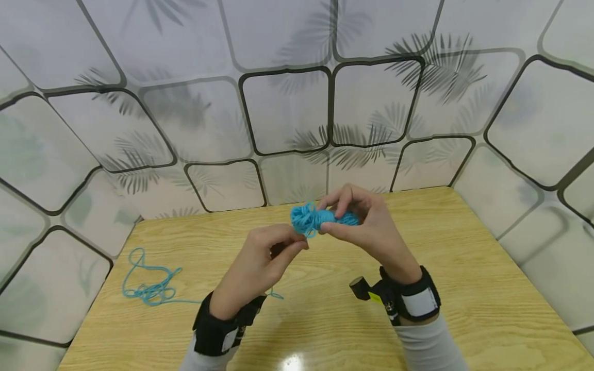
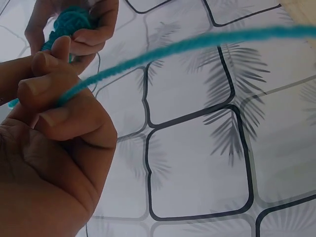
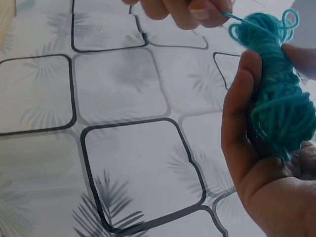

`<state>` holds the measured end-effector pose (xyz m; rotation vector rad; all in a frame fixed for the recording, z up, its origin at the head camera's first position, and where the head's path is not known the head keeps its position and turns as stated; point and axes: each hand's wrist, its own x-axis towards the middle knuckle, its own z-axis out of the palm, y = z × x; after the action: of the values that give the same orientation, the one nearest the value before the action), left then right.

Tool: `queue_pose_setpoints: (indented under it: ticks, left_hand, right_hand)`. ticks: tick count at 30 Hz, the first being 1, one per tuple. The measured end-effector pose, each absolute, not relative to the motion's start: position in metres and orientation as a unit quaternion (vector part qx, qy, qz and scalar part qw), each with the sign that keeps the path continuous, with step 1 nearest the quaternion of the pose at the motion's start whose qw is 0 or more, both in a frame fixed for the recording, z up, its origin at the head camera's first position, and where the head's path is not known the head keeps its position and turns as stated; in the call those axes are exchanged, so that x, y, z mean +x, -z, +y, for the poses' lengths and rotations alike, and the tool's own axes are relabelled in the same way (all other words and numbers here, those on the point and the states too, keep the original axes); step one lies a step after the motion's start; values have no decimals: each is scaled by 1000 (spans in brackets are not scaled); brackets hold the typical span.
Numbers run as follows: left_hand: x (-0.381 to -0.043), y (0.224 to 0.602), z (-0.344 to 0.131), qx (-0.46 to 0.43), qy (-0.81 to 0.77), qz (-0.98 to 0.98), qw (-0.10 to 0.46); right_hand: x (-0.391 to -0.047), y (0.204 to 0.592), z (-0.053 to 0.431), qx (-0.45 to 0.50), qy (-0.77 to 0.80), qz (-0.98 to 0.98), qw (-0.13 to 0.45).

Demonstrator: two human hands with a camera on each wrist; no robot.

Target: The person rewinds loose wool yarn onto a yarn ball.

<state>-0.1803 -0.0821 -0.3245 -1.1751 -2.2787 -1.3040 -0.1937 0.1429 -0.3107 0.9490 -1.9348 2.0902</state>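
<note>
A small bundle of blue yarn (image 1: 307,219), wound tight round its middle with loops sticking out at the ends, is held up above the table. My right hand (image 1: 366,221) grips it between thumb and fingers; the right wrist view shows the looped bundle (image 3: 281,103) in that hand. To the left of it, my left hand (image 1: 264,257) pinches the yarn strand close to the bundle's end. In the left wrist view the strand (image 2: 197,47) passes through the curled fingers of the left hand (image 2: 64,128) and runs off to the right.
A loose tangle of the same blue yarn (image 1: 155,291) lies on the wooden table (image 1: 320,304) at the left, its tail leading under the left wrist. Behind and at both sides stand pale panels (image 1: 287,113) printed with leaves and dark outlines.
</note>
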Motion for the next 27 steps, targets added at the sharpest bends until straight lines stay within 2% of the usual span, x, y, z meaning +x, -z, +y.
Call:
queue_pose_setpoints:
  ticks: [6, 15, 27]
  left_hand:
    - [-183, 325, -86, -393, 443, -794, 136]
    - [-189, 323, -100, -359, 421, -816, 167]
    - [-193, 324, -103, -341, 415, -818, 206]
  right_hand:
    - [-193, 310, 143, 347, -664, -658, 79]
    - [-187, 306, 140, 372, -576, -704, 185]
    - [-184, 305, 138, 392, -538, -729, 158]
